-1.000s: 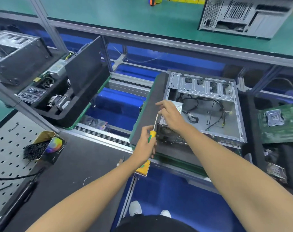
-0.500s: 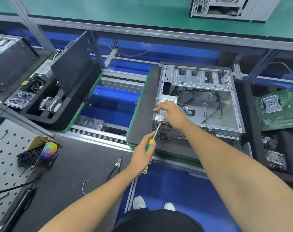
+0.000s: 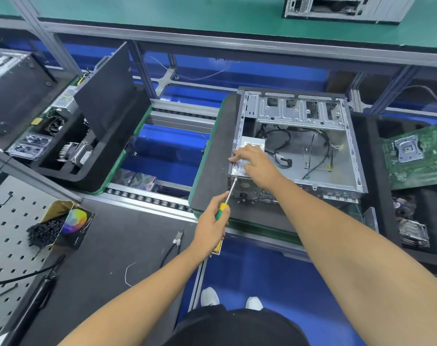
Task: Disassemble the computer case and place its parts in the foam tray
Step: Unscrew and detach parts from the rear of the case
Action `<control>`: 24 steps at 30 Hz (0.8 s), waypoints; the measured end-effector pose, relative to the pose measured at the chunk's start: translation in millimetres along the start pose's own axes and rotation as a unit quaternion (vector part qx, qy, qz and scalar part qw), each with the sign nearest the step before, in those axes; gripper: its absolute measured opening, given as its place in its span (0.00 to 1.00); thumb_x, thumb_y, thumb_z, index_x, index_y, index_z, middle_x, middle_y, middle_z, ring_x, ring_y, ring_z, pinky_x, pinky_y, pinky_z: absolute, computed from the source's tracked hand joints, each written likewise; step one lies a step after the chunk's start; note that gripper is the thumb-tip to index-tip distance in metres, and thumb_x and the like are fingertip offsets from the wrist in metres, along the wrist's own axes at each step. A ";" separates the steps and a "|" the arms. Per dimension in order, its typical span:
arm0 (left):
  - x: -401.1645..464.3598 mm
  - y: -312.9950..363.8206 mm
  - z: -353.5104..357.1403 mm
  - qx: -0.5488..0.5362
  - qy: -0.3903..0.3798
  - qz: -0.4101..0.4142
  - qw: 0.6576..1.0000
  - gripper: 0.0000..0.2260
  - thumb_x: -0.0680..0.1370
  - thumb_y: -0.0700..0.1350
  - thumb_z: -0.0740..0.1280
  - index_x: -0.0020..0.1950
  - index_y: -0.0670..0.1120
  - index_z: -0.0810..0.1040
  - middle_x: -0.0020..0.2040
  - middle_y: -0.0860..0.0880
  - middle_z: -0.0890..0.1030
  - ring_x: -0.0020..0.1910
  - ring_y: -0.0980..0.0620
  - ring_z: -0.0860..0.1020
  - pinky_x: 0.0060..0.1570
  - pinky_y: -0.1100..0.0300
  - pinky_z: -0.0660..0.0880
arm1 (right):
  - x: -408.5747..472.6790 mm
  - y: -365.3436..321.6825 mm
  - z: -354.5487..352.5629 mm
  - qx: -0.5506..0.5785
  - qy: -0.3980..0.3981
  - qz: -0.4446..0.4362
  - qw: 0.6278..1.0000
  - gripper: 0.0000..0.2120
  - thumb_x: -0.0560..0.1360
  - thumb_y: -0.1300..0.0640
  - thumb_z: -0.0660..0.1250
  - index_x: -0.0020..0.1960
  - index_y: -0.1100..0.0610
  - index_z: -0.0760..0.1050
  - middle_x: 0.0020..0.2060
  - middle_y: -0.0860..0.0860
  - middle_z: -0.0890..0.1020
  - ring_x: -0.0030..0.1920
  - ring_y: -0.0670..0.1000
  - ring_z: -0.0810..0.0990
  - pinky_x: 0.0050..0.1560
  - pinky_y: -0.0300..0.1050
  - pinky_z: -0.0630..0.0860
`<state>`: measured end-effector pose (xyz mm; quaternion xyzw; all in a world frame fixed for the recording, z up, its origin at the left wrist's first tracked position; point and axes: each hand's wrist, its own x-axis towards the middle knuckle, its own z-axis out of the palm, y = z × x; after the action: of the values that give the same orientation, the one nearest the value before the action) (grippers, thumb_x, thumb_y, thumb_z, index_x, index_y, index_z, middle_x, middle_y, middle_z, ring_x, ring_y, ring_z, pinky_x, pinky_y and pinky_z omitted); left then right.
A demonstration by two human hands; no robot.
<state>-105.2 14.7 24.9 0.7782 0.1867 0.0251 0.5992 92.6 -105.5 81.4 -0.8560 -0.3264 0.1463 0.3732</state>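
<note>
Since a second earlier the right hand [image 3: 252, 161] had dropped from the screwdriver [image 3: 227, 199] shaft onto the power supply [image 3: 250, 156] in the computer case [image 3: 299, 146], fingers spread flat. Left hand [image 3: 212, 226] gripped the handle, shaft slanting up-right, tip at the case's near-left corner

You get bright, even overhead light, soft shadows only. Mild glare on metal chassis [image 3: 337, 151] beyond your right hand [image 3: 255, 162]. Frame edges bow, wide-angle. Near forearms slightly soft; centre sharp.
</note>
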 end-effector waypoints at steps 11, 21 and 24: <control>1.2 -1.0 0.4 -0.012 -0.005 -0.001 1.000 0.15 0.85 0.52 0.61 0.68 0.69 0.71 0.35 0.59 0.76 0.28 0.55 0.69 0.29 0.61 0.69 | -0.4 -0.7 1.1 0.004 0.006 -0.005 1.000 0.26 0.71 0.74 0.56 0.58 0.55 0.82 0.60 0.47 0.75 0.69 0.52 0.68 0.71 0.47 0.62; -2.0 0.7 -1.5 0.131 0.005 0.050 0.990 0.18 0.86 0.52 0.59 0.77 0.62 0.65 0.70 0.63 0.75 0.68 0.61 0.74 0.66 0.60 0.72 | -1.3 -3.8 3.1 -0.002 0.007 -0.003 1.000 0.26 0.72 0.74 0.55 0.60 0.55 0.81 0.58 0.46 0.74 0.66 0.49 0.66 0.65 0.42 0.59; -6.0 7.7 1.5 -0.006 -0.039 0.001 0.999 0.16 0.86 0.53 0.60 0.74 0.64 0.68 0.47 0.52 0.79 0.40 0.48 0.79 0.39 0.55 0.79 | -1.5 -3.1 3.3 -0.001 0.009 -0.004 1.000 0.26 0.71 0.74 0.55 0.60 0.55 0.81 0.58 0.46 0.74 0.66 0.49 0.66 0.65 0.41 0.58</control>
<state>-108.4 9.8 32.8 0.7751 0.1627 -0.0036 0.6106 88.5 -103.1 81.5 -0.8563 -0.3267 0.1371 0.3758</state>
